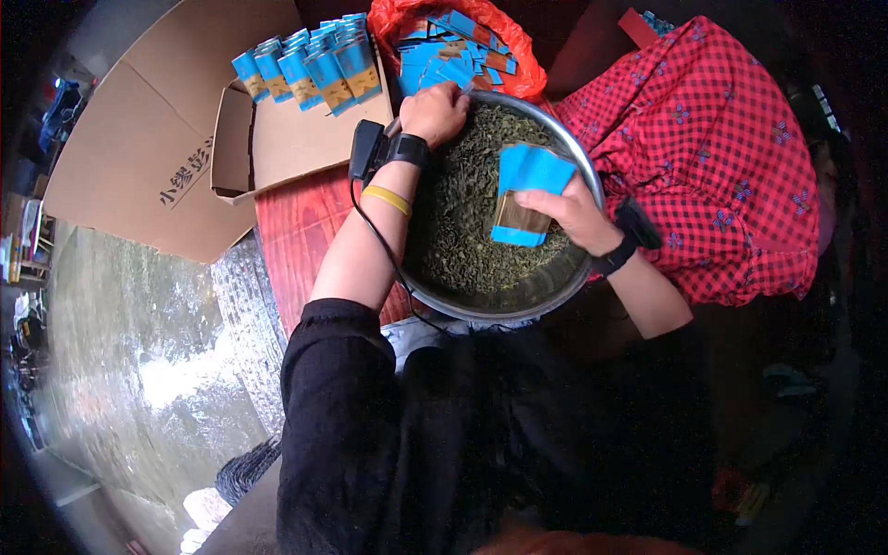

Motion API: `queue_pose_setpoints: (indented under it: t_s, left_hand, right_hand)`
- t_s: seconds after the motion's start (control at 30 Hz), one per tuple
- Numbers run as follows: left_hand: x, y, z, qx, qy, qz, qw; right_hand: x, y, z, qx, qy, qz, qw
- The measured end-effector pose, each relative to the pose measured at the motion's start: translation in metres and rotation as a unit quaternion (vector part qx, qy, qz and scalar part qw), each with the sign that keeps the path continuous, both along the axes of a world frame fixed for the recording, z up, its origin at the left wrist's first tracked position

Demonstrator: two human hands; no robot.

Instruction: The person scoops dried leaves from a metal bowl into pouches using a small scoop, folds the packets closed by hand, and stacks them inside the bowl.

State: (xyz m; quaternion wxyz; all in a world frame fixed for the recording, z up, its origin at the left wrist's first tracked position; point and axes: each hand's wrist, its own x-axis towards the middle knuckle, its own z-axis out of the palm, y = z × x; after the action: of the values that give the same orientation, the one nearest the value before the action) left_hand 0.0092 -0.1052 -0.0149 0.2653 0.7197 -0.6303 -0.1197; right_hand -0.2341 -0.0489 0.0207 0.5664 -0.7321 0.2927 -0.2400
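Observation:
My right hand [575,215] grips a fanned stack of flat blue-and-gold packets [535,168], thumb across the front. It is above the right half of a round metal basin [592,166] filled with dark green dried leaves [462,213], which look like tea. At the basin's far left rim, my left hand [435,113] is closed with its fingers curled. A thin greyish piece shows near its fingertips; what it holds is unclear. Just beyond that hand, a red plastic bag [525,67] contains many loose blue-and-gold packets [453,65].
Filled-looking blue-and-gold packets [314,69] stand in rows on a cardboard tray [287,139] at the back left. A big cardboard flap [129,120] leans beyond it. Red checked cloth [703,176] lies right of the basin. A red wooden surface [301,227] supports the tray.

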Motion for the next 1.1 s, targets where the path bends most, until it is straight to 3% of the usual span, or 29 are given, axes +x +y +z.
queue_pose_setpoints:
  t_s: [0.07, 0.3, 0.37, 0.43, 0.47, 0.57, 0.6, 0.63, 0.67, 0.7, 0.73, 0.77, 0.8, 0.83, 0.9, 0.93, 0.97, 1.03, 1.1]
  left_hand:
    - [0.000, 0.001, 0.000, -0.001, -0.003, 0.002, 1.000]
    - [0.000, -0.001, -0.004, -0.015, -0.015, 0.003, 1.000]
    - [0.000, -0.001, -0.004, -0.029, -0.008, 0.003, 1.000]
    - [-0.001, 0.000, -0.001, -0.005, -0.016, 0.003, 1.000]
    - [-0.001, 0.000, -0.001, -0.006, -0.014, 0.004, 1.000]
    - [0.000, 0.003, 0.000, -0.010, -0.002, 0.003, 1.000]
    - [0.000, 0.003, 0.000, -0.015, 0.012, 0.000, 1.000]
    - [0.000, 0.002, 0.000, -0.015, 0.012, 0.001, 1.000]
    - [0.000, -0.001, -0.002, -0.041, 0.046, 0.017, 0.998]
    - [0.000, -0.004, -0.003, -0.067, 0.079, 0.032, 0.994]
    - [0.001, -0.008, -0.003, -0.068, 0.080, 0.031, 0.994]
    - [0.002, -0.014, -0.004, -0.088, 0.161, 0.024, 0.983]
    - [0.001, -0.016, -0.002, -0.108, 0.241, 0.017, 0.964]
    - [-0.003, -0.018, 0.000, -0.109, 0.240, 0.014, 0.965]
    - [-0.016, -0.011, 0.020, -0.188, 0.358, -0.052, 0.913]
    - [-0.026, 0.001, 0.038, -0.163, 0.423, -0.070, 0.889]
    - [-0.032, 0.005, 0.042, -0.164, 0.418, -0.071, 0.890]
    - [-0.038, 0.009, 0.048, -0.159, 0.504, -0.098, 0.844]
    - [-0.036, 0.019, 0.057, -0.149, 0.486, -0.105, 0.855]
  right_hand:
    - [-0.007, 0.015, -0.009, 0.168, -0.131, -0.038, 0.976]
    - [-0.040, 0.009, -0.032, 0.067, -0.005, -0.025, 0.997]
    - [-0.045, 0.006, -0.030, 0.087, -0.006, 0.003, 0.996]
    - [-0.042, 0.010, -0.019, 0.217, -0.045, -0.033, 0.975]
    - [-0.043, 0.010, -0.023, 0.218, -0.045, -0.032, 0.974]
    - [-0.044, 0.015, -0.024, 0.159, -0.028, 0.013, 0.987]
    - [-0.042, 0.021, -0.008, -0.034, 0.101, 0.000, 0.994]
    - [-0.041, 0.024, 0.005, -0.225, 0.226, -0.013, 0.948]
    - [-0.044, 0.022, 0.009, -0.369, 0.267, -0.033, 0.890]
    - [-0.042, 0.018, 0.014, -0.370, 0.267, -0.033, 0.889]
    - [-0.038, 0.013, 0.020, -0.388, 0.241, -0.046, 0.889]
    - [-0.034, 0.006, 0.025, -0.405, 0.215, -0.059, 0.887]
    - [-0.026, -0.002, 0.029, -0.344, 0.189, -0.071, 0.917]
    - [-0.018, -0.018, 0.020, -0.312, 0.125, -0.066, 0.940]
    - [0.007, -0.054, 0.000, -0.246, 0.013, -0.050, 0.968]
    - [0.023, -0.065, -0.003, -0.212, -0.016, -0.055, 0.976]
    - [0.039, -0.072, 0.000, -0.213, -0.021, -0.056, 0.975]
    - [0.065, -0.083, 0.005, -0.097, -0.145, -0.031, 0.984]
    - [0.080, -0.100, 0.005, -0.116, -0.114, -0.027, 0.986]
